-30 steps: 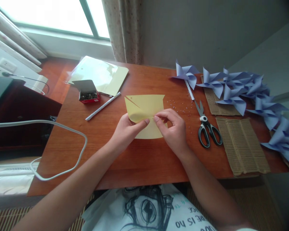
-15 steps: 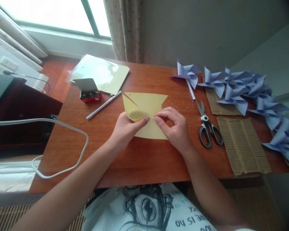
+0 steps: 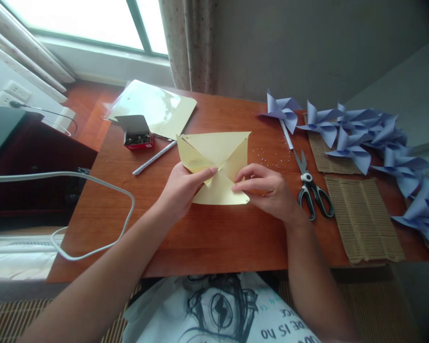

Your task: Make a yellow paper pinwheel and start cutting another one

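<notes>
A yellow paper square, slit inward from its corners and with small holes near them, is held just over the table in front of me. My left hand grips its left side, the thumb pressed close to the centre where a left flap curls in. At the lower right edge, the curled fingers of my right hand close on the paper near a holed corner; my right thumb is mostly hidden.
Scissors and corrugated cardboard lie to the right, with several purple paper pinwheels behind. On the left are a red box of small metal pieces, a white paper stick, yellow sheets and a white cable.
My right hand has moved from the paper's centre to its lower right edge. The slits have spread, showing the separate flaps, while my left thumb stays near the middle.
</notes>
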{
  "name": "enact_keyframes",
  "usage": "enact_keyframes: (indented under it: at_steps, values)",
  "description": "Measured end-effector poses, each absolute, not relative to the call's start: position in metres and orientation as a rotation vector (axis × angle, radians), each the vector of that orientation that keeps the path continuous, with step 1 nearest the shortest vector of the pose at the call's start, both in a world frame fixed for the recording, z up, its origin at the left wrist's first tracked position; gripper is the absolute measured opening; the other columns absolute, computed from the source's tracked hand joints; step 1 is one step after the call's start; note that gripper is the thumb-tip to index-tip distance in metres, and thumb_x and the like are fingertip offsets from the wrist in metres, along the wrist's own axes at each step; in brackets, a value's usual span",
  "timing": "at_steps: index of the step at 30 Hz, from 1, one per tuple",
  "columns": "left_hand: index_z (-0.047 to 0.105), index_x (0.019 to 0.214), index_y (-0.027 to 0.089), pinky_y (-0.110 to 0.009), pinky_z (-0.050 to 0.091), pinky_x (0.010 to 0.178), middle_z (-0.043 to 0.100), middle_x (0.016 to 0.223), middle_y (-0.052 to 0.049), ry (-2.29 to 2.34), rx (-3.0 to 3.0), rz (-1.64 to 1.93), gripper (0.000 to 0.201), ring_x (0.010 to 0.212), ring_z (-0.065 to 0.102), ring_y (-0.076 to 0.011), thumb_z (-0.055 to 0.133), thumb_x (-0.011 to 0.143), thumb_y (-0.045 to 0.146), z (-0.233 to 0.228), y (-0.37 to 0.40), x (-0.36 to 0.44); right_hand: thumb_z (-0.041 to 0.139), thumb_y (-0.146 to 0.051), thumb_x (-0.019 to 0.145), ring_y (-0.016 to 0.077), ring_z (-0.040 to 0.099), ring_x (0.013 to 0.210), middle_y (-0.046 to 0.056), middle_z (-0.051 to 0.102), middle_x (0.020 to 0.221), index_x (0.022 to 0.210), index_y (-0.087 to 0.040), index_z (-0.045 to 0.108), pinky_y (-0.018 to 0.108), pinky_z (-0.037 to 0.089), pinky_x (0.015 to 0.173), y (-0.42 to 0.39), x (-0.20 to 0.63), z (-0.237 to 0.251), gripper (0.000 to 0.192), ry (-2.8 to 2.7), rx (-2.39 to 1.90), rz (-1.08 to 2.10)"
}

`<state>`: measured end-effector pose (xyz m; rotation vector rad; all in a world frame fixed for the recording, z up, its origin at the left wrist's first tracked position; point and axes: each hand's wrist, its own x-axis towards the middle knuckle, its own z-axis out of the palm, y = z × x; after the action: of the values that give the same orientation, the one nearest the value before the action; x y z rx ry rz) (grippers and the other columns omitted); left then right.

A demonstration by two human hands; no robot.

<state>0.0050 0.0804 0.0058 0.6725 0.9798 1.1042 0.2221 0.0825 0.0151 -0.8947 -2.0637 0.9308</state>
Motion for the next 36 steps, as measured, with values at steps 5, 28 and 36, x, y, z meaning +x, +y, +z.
enact_keyframes:
  at_steps: [5, 28, 36]
  values:
    - [0.074, 0.111, 0.014, -0.034, 0.058, 0.086, 0.076, 0.116, -0.013, 1.019, 0.747, 1.138, 0.048, 0.103, 0.072, -0.0306, 0.088, 0.069, 0.031, 0.002, 0.080, 0.005, 0.068, -0.026, 0.092, 0.0170, 0.064, 0.085, 0.005, 0.064, 0.095, 0.092, -0.024, 0.077, 0.031, 0.054, 0.072, 0.079, 0.215, 0.014, 0.009, -1.949, -0.957, 0.944]
    - [0.078, 0.098, 0.014, -0.036, 0.057, 0.085, 0.079, 0.099, -0.010, 1.106, 1.003, 1.057, 0.038, 0.097, 0.072, -0.0313, 0.087, 0.067, 0.034, 0.001, 0.077, 0.012, 0.070, -0.029, 0.089, 0.0151, 0.063, 0.063, 0.002, 0.074, 0.076, 0.083, -0.021, 0.074, 0.028, 0.049, 0.059, 0.071, 0.194, 0.000, 0.011, -1.790, -1.270, 0.784]
    - [0.078, 0.100, 0.014, -0.036, 0.057, 0.086, 0.079, 0.100, -0.009, 1.103, 0.996, 1.057, 0.037, 0.099, 0.071, -0.0317, 0.086, 0.068, 0.032, 0.002, 0.076, 0.012, 0.070, -0.024, 0.087, 0.0139, 0.058, 0.057, 0.001, 0.072, 0.071, 0.080, -0.020, 0.073, 0.028, 0.047, 0.057, 0.072, 0.194, 0.000, 0.009, -1.849, -1.287, 0.677]
